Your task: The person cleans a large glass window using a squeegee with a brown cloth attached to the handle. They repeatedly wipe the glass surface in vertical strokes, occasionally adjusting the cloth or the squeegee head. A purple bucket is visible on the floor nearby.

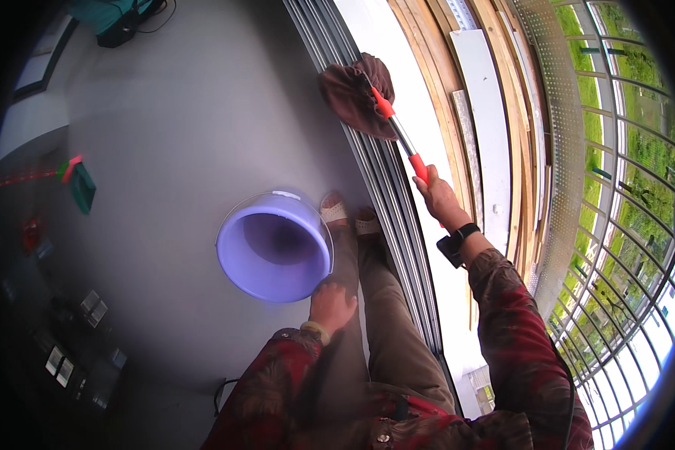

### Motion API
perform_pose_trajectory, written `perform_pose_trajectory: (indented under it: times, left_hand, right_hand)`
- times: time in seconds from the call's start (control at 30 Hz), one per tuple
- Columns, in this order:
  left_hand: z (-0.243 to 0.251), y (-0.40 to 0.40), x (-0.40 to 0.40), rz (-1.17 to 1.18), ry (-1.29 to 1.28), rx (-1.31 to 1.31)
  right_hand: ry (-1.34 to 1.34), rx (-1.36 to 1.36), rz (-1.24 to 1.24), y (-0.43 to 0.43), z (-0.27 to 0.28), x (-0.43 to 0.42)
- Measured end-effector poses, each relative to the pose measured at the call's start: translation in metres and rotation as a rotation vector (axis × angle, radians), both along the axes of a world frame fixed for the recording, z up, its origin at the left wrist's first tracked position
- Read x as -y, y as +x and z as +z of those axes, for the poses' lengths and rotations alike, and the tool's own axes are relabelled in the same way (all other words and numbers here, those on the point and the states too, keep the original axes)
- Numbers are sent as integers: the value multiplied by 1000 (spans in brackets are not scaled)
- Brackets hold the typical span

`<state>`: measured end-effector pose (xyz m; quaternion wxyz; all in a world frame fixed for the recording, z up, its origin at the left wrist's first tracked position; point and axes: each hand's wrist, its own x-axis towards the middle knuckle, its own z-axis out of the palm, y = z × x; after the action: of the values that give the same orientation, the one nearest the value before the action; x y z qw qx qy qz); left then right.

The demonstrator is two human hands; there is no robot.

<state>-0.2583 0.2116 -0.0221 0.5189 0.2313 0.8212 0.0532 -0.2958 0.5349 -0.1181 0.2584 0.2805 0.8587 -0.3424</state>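
My right hand (440, 194) grips the red handle section of a short metal-and-red mop or duster (400, 132). Its gathered dark brown cloth head (353, 98) lies over the grey metal sliding-door track (379, 169) and reaches the white sill beside it. My left hand (333, 308) appears to rest on my left knee with the thumb apart, holding nothing that I can see. Close by this hand a purple plastic bucket (273, 205) stands on the floor, its wire handle hanging down the far side. The bucket's bottom is in shadow, so its contents cannot be told.
Wooden and white boards (484, 129) lie along the outer ledge, with a metal window grille (613, 112) beyond. Leftward on the grey floor (163, 140) is a green dustpan or brush head (82, 185) with a red stick. A teal object (109, 17) with a cord lies at the top left.
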Motion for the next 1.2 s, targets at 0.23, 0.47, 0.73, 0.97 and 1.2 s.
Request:
perform_pose_trajectory:
  times: [0.23,0.47,0.73,0.97,1.2]
  left_hand:
    - [-8,12,0,-53,83,-93]
    - [-6,17,5,-98,94,-129]
    - [36,28,5,-268,72,136]
    - [43,39,29,-497,-51,290]
    - [37,40,50,-654,-68,332]
  right_hand:
    - [-39,220,-76,101,18,24]
    - [-72,289,-136,190,34,51]
    - [-39,470,-180,308,75,88]
    - [48,372,-212,339,66,115]
    - [-7,332,-327,294,49,135]
